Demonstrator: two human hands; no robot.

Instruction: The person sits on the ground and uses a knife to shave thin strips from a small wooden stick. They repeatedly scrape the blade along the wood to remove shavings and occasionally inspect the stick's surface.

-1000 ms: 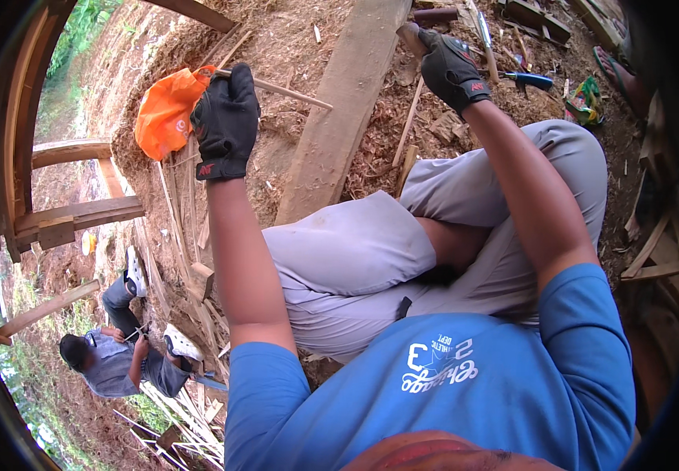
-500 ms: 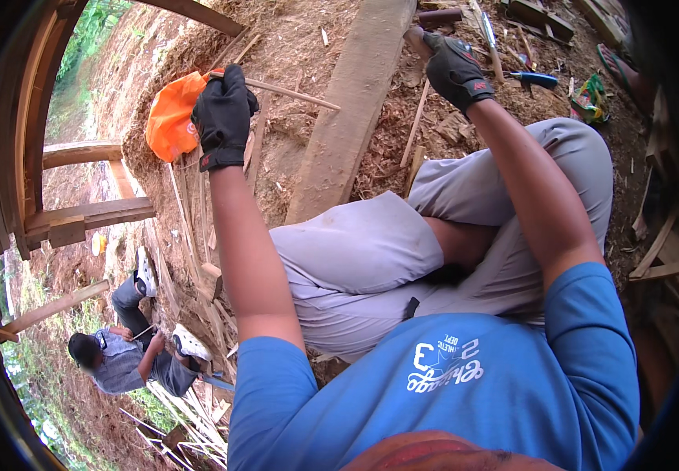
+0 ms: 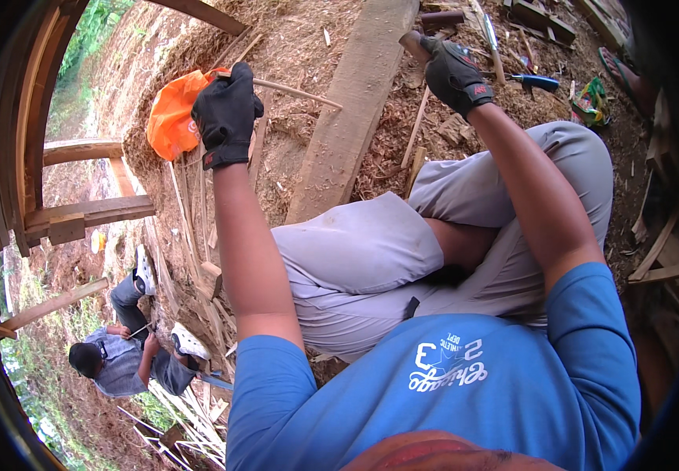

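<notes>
My left hand (image 3: 228,114), in a black glove, is closed round a thin wooden stick (image 3: 300,93). The stick points to the right, its free end over a wide wooden plank (image 3: 347,110) that runs away from my legs. On the right, beyond the plank's edge, my right hand (image 3: 455,77), also gloved in black, is closed round a short brown object (image 3: 412,45). Most of that object is hidden by the glove, so its kind is unclear. An orange plastic bag (image 3: 170,118) lies just left of my left hand.
Wood shavings cover the ground. Beyond my right hand lie a blue-handled tool (image 3: 539,81), a long blade-like tool (image 3: 490,39) and a green wrapper (image 3: 591,102). At left, another person (image 3: 123,361) sits holding a thin stick near a pile of strips (image 3: 190,416). A wooden frame (image 3: 88,212) stands at far left.
My right hand has shifted slightly to the left and down with the brown object. My left hand has barely moved and keeps the stick.
</notes>
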